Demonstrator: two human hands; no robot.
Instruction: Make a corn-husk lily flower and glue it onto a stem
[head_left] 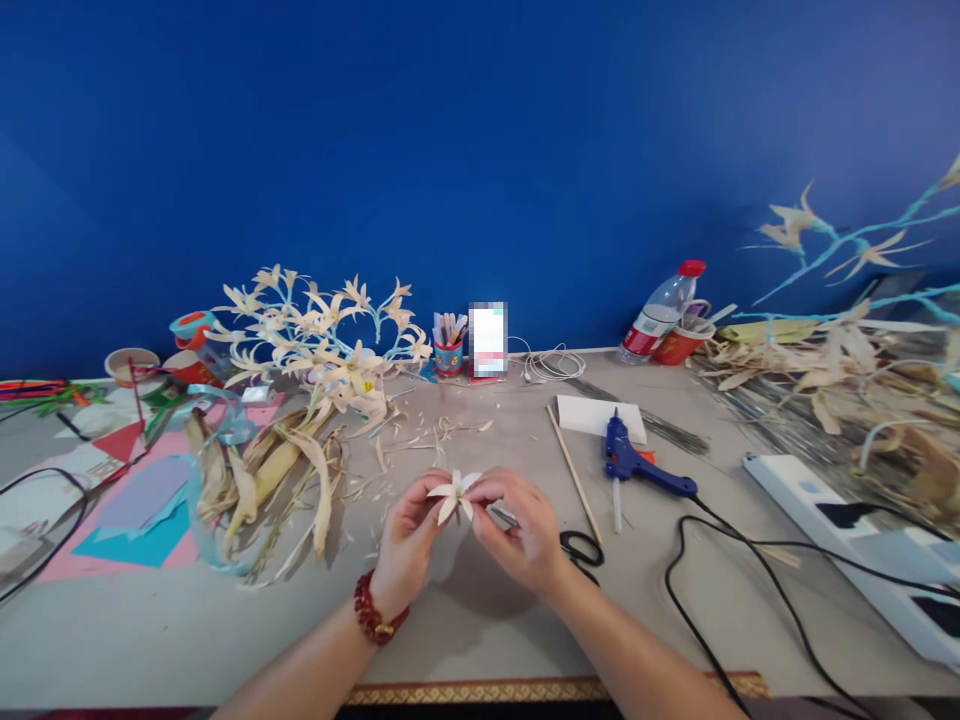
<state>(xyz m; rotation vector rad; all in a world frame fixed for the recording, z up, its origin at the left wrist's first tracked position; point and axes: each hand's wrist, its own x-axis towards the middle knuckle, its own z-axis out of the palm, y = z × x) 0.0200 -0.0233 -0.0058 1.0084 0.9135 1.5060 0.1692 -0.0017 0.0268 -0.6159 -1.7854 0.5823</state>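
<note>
Between my two hands, above the table's front part, is a small cream flower [454, 491] with pointed petals, apparently of dried corn husk. My left hand [409, 535] pinches it from the left side, and a red bead bracelet circles that wrist. From the right, my right hand [523, 525] grips its petals with thumb and fingers. The flower's underside is mostly hidden by my fingers. Black-handled scissors [581, 548] lie just right of my right hand, partly covered by it. Beyond them rest a thin wooden stick [576, 470] and a blue glue gun [630, 460].
Husk flowers on blue stems [322, 340] stand at back left, above dried husks [262, 470] and coloured paper [142, 520]. A power strip [840, 550], black cords, wires and more husks [787, 360] occupy the right. A bottle [660, 312], pen cup [449, 352] and phone [488, 340] line the wall.
</note>
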